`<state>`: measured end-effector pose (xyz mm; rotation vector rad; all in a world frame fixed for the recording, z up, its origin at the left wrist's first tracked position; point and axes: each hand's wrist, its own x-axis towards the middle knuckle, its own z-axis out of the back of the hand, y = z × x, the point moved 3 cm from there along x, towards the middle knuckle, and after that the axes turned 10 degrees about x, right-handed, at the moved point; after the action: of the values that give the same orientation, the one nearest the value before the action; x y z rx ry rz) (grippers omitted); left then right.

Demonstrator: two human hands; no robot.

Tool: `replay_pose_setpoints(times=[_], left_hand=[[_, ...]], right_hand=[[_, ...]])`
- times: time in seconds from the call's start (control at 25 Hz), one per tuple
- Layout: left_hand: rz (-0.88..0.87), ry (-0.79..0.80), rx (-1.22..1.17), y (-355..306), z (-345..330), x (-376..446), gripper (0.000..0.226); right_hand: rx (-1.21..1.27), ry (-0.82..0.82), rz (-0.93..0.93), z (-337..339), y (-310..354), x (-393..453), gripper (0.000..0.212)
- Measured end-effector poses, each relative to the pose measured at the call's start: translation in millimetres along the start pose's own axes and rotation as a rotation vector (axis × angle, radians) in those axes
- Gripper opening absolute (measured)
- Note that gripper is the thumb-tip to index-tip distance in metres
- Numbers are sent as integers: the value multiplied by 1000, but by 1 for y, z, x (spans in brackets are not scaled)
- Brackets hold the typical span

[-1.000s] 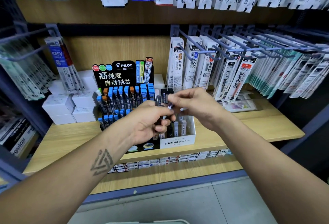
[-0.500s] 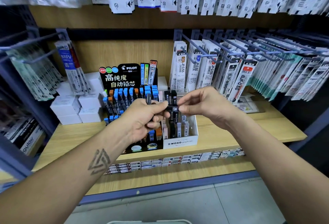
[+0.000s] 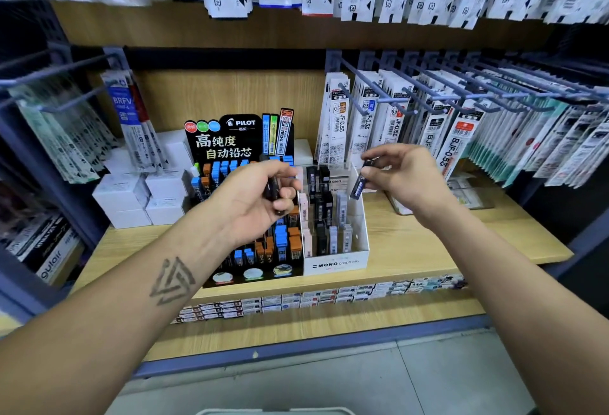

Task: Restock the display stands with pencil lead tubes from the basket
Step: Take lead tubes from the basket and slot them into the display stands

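The hands have parted: the right hand [image 3: 400, 177] now pinches one tube [image 3: 359, 185] alone above the white stand [image 3: 336, 263] at frame centre, ready to slot, while the left hand [image 3: 260, 197] grips the remaining tubes [image 3: 272, 188].

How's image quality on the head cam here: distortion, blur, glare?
Head view: strong wide-angle bowing, with shelf edges and peg hooks curving toward the corners. Centre is sharp: the PILOT stand and MONO stand print reads clearly. The tube in the right hand is slightly soft, the tubes in the left hand dark. Lighting is even and soft, without harsh glare.
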<state>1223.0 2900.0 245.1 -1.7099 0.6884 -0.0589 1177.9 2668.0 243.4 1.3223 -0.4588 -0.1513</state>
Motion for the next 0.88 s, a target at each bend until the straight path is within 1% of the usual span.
replay_pose_setpoints(times=[0.16, 0.24, 0.36, 0.48, 0.56, 0.68, 0.88], left_hand=[[69, 94, -91, 4, 0, -1, 19], [73, 109, -128, 5, -2, 0, 22], [74, 138, -137, 6, -4, -3, 18], [44, 110, -109, 2, -1, -1, 13], [18, 74, -113, -1, 5, 1, 11], [-2, 49, -123, -3, 13, 2, 13], [-8, 48, -101, -5, 20, 1, 16]], right_hand=[[-154, -57, 22, 3, -10, 11, 22], [-160, -91, 28, 0, -9, 16, 24], [-104, -115, 84, -8, -5, 24, 25], [-113, -90, 104, -26, -5, 29, 17], [-203, -55, 123, -43, -7, 31, 18], [-397, -14, 230, -61, -7, 36, 19], [-574, 25, 236, -76, -14, 43, 12]])
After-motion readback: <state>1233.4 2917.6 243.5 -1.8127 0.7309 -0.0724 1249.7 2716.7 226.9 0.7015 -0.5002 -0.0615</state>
